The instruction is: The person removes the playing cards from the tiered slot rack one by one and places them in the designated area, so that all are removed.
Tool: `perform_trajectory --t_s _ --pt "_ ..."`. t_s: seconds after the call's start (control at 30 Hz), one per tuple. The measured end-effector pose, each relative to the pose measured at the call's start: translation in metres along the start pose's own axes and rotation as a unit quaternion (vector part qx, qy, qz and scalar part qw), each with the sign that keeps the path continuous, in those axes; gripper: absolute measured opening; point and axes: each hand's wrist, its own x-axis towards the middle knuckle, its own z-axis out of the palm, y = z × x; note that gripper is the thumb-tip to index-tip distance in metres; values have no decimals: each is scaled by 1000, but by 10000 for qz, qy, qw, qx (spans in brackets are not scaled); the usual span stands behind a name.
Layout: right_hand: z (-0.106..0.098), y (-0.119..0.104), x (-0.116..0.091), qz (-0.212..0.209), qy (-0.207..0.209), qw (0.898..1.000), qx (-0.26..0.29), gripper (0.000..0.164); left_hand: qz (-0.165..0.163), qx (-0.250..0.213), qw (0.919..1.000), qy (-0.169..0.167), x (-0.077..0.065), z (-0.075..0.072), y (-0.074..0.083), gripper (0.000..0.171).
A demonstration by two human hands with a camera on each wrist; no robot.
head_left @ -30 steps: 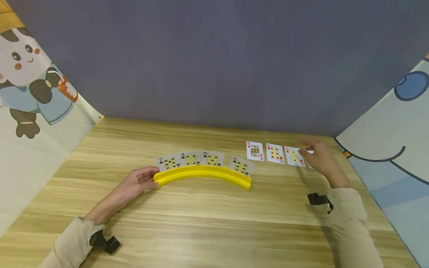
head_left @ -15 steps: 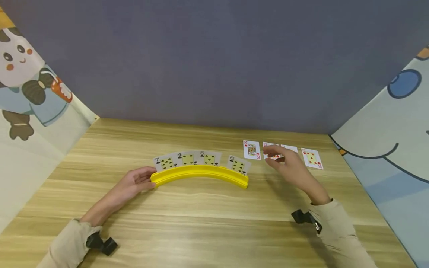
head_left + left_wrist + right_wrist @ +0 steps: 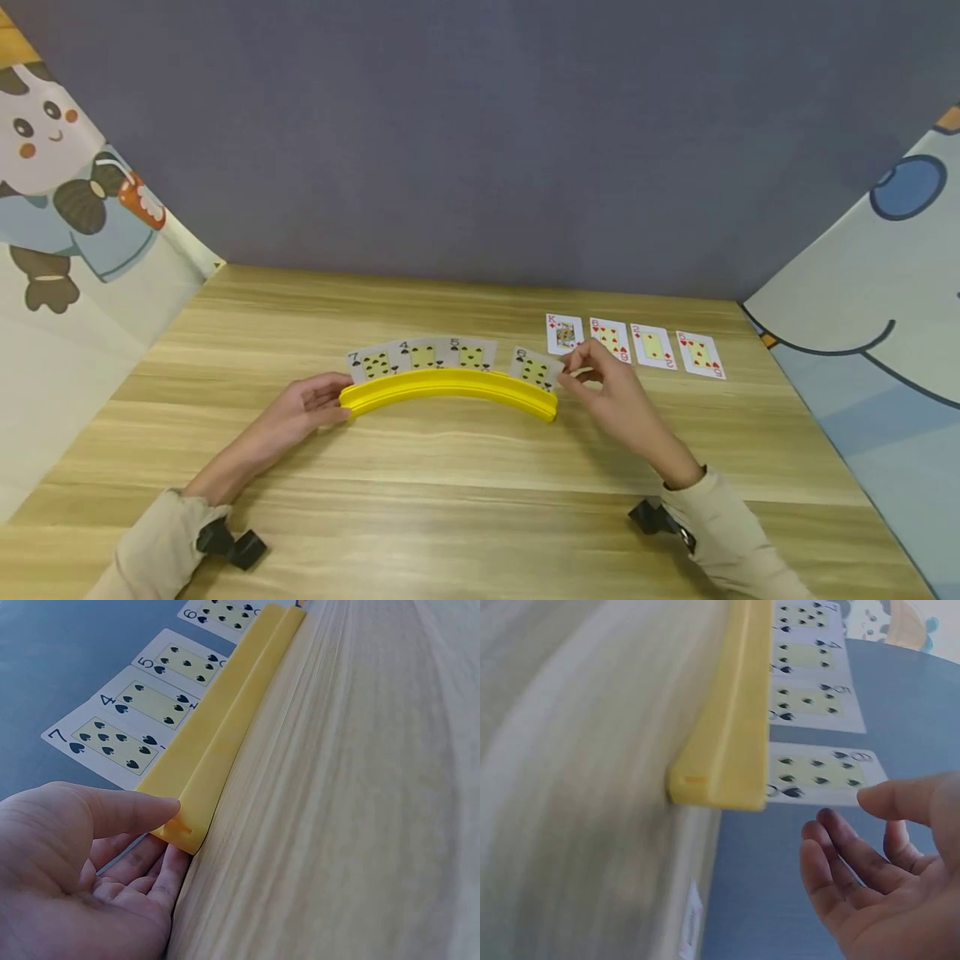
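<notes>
A curved yellow card holder (image 3: pixel 450 383) stands on the table with several spade cards upright in its slot. The seven of spades (image 3: pixel 112 742), four of spades (image 3: pixel 150 703) and five of spades (image 3: pixel 184 662) overlap at the left; the six of spades (image 3: pixel 821 772) stands apart at the right end. My left hand (image 3: pixel 303 404) grips the holder's left end, thumb on the front and fingers beneath. My right hand (image 3: pixel 611 396) pinches the six's outer corner, thumb over the face, index fingertip hidden behind the thumb; the other fingers are loosely curled below.
Behind my right hand several red cards lie face up in a row: a king of diamonds (image 3: pixel 562 333), a heart card (image 3: pixel 617 343), a two of diamonds (image 3: pixel 652 346) and another heart card (image 3: pixel 701 356). A dark partition (image 3: pixel 480 142) rises behind the wooden table (image 3: pixel 450 500).
My right hand has moved left from the two of diamonds, past the red row, to the six of spades, uncovering the rightmost red card. The left hand keeps its grip on the holder.
</notes>
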Motion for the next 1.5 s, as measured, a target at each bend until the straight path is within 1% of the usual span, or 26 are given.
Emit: perform_trajectory --t_s 0.1,0.17,0.33,0.4,0.53,0.67,0.83,1.0,1.13,1.27,1.5 --pt "7 3 -1 -42 79 10000 -30 18 -10 0 10000 -23 0 0 1 58" --pt "9 6 -1 -219 211 9995 -32 18 -44 1 10000 -19 0 0 1 57" --pt "12 9 -1 -916 701 9931 -212 20 -50 -11 10000 -7 0 1 1 57" --pt "12 9 -1 -1138 811 9894 -395 21 -31 -37 10000 -16 0 1 1 57" --pt "12 9 0 -1400 781 9845 -714 22 -27 -88 10000 -27 -1 1 2 56" --pt "11 9 1 -1533 755 9811 -905 22 -44 -60 10000 -17 -1 1 3 56" --pt "7 9 1 -1564 890 9790 -963 23 -47 -6 10000 1 -1 0 3 57" --pt "-1 8 1 -1497 1104 9771 -1032 22 -41 44 10000 -10 -1 0 2 56" --pt "-8 8 2 -1468 1313 9743 -1096 22 -99 5 9999 -20 0 1 2 56" --pt "-12 8 3 -1427 1446 9726 -1130 21 -83 -37 10000 -13 -1 1 2 57" --pt "-23 11 3 -1140 1487 9738 -1290 23 -62 -65 10000 -20 -1 1 3 57"
